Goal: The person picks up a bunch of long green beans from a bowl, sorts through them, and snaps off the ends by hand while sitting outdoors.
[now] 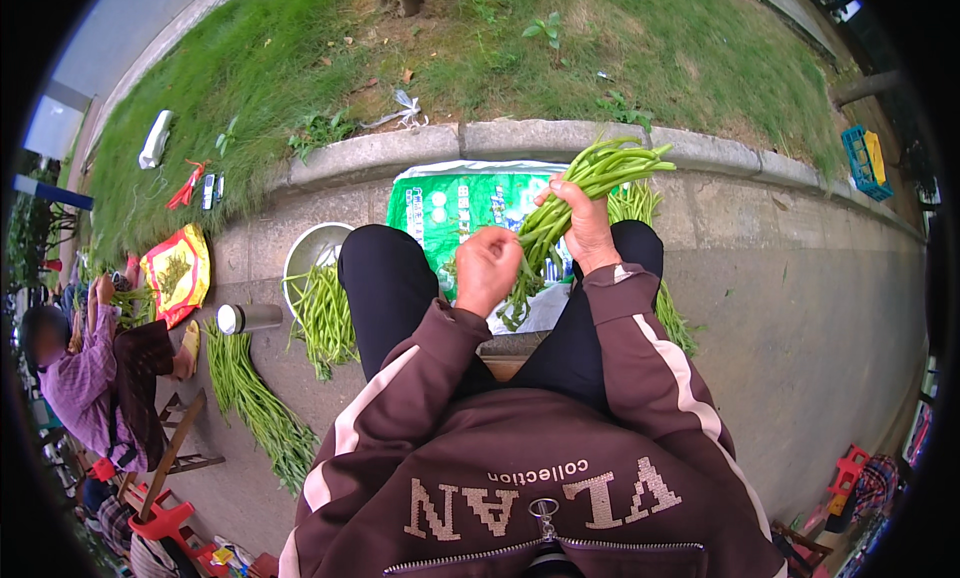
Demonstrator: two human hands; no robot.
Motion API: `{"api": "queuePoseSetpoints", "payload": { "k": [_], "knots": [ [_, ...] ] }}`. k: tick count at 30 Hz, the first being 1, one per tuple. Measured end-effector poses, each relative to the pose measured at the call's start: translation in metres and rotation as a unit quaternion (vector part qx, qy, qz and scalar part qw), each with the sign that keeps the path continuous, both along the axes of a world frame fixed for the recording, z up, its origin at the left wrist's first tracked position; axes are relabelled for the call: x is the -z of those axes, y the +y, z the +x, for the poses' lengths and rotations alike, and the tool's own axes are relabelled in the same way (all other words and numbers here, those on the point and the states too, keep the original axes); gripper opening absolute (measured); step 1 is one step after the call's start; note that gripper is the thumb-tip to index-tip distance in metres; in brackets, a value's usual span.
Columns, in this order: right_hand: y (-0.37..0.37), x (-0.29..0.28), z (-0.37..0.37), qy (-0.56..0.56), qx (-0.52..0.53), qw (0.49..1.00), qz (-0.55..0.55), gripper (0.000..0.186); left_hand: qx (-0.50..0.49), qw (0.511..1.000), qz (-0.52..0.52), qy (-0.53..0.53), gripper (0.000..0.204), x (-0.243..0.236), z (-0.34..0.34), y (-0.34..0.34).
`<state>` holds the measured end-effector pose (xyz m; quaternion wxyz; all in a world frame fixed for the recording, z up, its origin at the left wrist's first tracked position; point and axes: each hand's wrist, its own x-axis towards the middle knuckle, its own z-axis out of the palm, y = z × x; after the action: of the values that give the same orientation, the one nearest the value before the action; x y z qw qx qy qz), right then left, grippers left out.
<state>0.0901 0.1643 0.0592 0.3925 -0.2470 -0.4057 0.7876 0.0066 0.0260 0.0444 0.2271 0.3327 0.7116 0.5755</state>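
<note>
Green stem bunch (543, 230): raised above the green sack (432, 206), between the knees; slanted, bare stem ends to upper right, leafy ends to lower left.
Long stems, far left (250, 393): laid loose on the pavement (790, 313), near the grey flask (262, 316).
Metal bowl (318, 246): beside the left knee; more stems (325, 313) in it, ends hanging over the rim.
Left grip (489, 268): bare hand, fingers curled in and pressed together just beside the bunch's lower part; whether a strand is pinched cannot be told.
Bunch, weight and stiffness: judged light; stems appear slender and crisp, likely to snap under a sharp bend; leaves look limp and easily torn.
Bunch, slip: smooth stems may slide against each other if held slackly.
Bunch, hold point: advised around the gathered stems near mid-length, firm but not crushing; leafy ends offer poor purchase.
Right grip (587, 221): bare hand wrapped around the stems, thumb across them, pinching the bunch together.
Stems, right side (638, 200): lying beyond and beside the right knee, partly hidden by it; full extent not visible.
</note>
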Motion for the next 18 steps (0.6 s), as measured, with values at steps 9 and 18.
{"api": "queuePoseSetpoints", "payload": {
  "k": [9,18],
  "knots": [
    [0.014,-0.002,0.008,0.017,0.05,0.997,-0.048,0.014,-0.013,0.987,-0.026,-0.157,0.012,0.001,-0.033,-0.013],
    [0.007,-0.002,0.004,0.013,0.051,0.998,-0.047,0.018,0.043,0.961,-0.028,0.272,0.017,-0.022,0.005,0.01]
  ]
}}
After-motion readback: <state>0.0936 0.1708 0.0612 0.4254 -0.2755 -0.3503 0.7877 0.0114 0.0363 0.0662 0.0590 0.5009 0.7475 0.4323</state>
